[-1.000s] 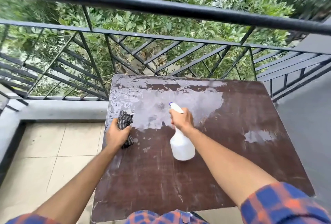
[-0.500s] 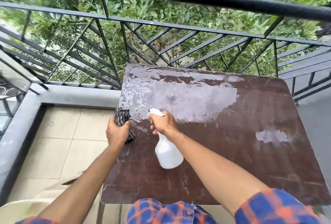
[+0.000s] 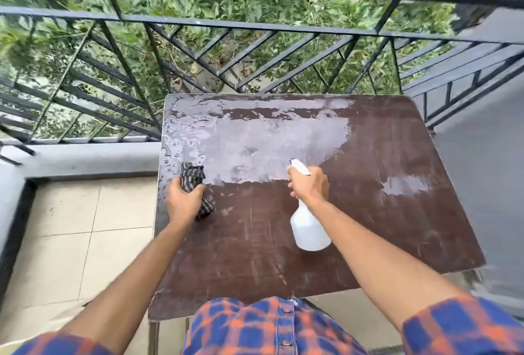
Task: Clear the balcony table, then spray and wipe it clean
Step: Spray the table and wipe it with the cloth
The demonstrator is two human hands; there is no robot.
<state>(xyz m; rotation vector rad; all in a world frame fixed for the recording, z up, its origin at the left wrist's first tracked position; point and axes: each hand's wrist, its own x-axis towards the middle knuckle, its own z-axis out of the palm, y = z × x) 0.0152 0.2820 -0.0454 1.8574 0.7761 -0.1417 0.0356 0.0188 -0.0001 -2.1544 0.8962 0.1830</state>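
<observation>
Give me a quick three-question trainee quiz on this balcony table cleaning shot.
1. True or false: the left hand holds a checked cloth.
2. The right hand grips: A) a sponge, B) a white spray bottle, C) a brush?
3. Which part of the table looks wet: far or near?

Key: 1 true; 2 B; 3 far.

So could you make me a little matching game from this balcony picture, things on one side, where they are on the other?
Things:
1. checked cloth
2. spray bottle
3. wet sheen
4. railing

Places:
A. far half of the table
B. beyond the table
C. in the left hand
D. in the right hand

Pairs: 1-C, 2-D, 3-A, 4-B
</observation>
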